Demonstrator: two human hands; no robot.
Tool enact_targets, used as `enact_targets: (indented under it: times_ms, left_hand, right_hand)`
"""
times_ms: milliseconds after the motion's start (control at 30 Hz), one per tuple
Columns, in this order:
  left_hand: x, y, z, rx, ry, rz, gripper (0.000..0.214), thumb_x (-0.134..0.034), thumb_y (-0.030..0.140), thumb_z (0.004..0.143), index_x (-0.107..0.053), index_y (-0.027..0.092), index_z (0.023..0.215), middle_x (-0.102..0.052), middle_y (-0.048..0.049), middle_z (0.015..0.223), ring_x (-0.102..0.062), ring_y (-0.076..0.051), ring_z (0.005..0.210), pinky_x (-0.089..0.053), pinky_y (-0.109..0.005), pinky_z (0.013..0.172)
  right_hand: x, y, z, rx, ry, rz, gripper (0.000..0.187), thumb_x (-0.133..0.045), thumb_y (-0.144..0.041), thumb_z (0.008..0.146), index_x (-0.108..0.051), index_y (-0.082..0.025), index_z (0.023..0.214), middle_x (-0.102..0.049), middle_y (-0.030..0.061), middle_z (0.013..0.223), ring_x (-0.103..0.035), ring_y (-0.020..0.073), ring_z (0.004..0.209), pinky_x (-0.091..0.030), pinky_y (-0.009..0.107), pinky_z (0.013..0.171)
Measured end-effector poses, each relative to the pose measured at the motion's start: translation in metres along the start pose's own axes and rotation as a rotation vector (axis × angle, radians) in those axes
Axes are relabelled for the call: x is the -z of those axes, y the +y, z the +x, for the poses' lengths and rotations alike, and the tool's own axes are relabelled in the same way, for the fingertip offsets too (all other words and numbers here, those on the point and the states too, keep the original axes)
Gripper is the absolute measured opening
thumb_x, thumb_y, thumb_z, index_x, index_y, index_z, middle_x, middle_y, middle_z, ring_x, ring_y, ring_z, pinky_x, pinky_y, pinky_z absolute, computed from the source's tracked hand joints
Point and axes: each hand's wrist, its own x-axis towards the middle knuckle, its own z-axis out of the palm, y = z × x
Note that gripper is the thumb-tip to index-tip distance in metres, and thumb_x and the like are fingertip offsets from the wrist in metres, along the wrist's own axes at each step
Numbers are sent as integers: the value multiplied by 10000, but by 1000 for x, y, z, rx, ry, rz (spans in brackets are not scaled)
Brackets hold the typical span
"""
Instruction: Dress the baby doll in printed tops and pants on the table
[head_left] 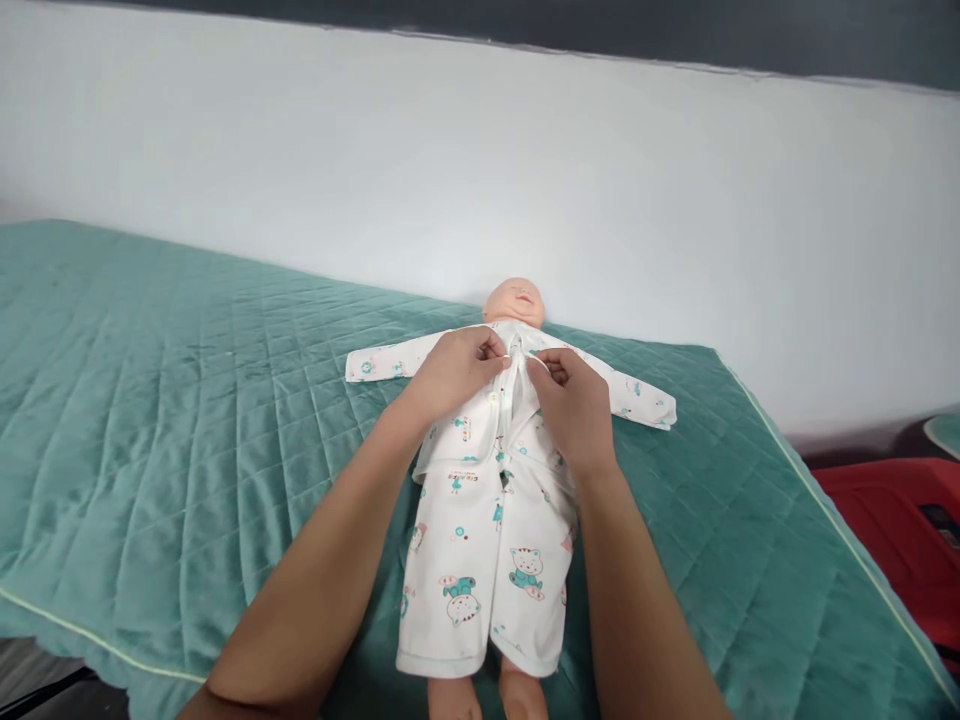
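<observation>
A baby doll (514, 300) lies on its back, head toward the wall, feet toward me. It wears a white printed jacket (459, 438) with both sleeves spread out, and matching white trousers (450, 560). My left hand (461, 368) pinches one front edge of the jacket at the chest. Opposite it, my right hand (576, 402) pinches the other front edge. Between the hands the jacket front stands slightly parted, with a small button visible on the left edge. Bare doll feet (453, 697) stick out below the trouser legs.
A green quilted cover (225, 420) lies under the doll, with pale piping along its edges. Behind it rises a white wall (480, 170) with a dark band on top. To the right, beyond the cover's edge, is a red plastic object (885, 520).
</observation>
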Motion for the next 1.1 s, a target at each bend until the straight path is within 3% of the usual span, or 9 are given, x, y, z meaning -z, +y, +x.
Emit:
enact_targets:
  times_ms: [200, 433, 567, 800, 967, 1100]
  left_hand:
    - [-4, -6, 1, -56, 29, -10, 91, -584, 177, 833, -632, 183, 756, -643, 7, 720, -546, -138, 675, -397, -280, 689]
    - [-16, -4, 1, -11, 68, -433, 79, -605, 244, 855, -602, 183, 805, -583, 23, 691, -516, -107, 619, -405, -254, 632]
    - [-23, 0, 1, -9, 93, -391, 74, -623, 224, 833, -612, 173, 780, -605, 16, 703, -541, -110, 655, -409, -253, 662]
    - [-16, 0, 0, 46, 10, -386, 89, -606, 221, 857, -627, 175, 784, -593, 17, 648, -518, -108, 611, -379, -255, 612]
    - [-15, -2, 0, 54, -8, -428, 69, -621, 201, 854, -632, 171, 792, -589, 16, 640, -504, -98, 589, -381, -246, 592]
    - [-15, -4, 1, 96, -11, -489, 58, -650, 192, 841, -630, 163, 795, -595, 16, 626, -481, -84, 544, -367, -236, 554]
  right_hand:
    - [0, -1, 0, -81, -10, 254, 152, -662, -369, 832, -707, -227, 863, -713, 20, 848, -625, 185, 774, -465, 322, 725]
    - [-5, 4, 2, -72, -50, 316, 179, -650, -370, 838, -737, -226, 900, -747, 36, 905, -670, 199, 856, -511, 336, 788]
    - [-7, 13, 1, -96, -68, 438, 207, -685, -394, 829, -749, -231, 939, -757, 35, 925, -686, 204, 897, -527, 344, 826]
    - [-8, 18, -2, -97, -40, 462, 256, -693, -419, 831, -754, -240, 1004, -764, 44, 1010, -692, 212, 963, -535, 359, 867]
    - [-6, 16, -2, -87, -62, 468, 213, -718, -377, 814, -761, -248, 978, -734, 16, 913, -650, 165, 837, -507, 322, 797]
    - [-5, 12, -2, -97, -88, 469, 232, -752, -349, 784, -745, -227, 981, -623, -33, 747, -519, 104, 658, -428, 270, 661]
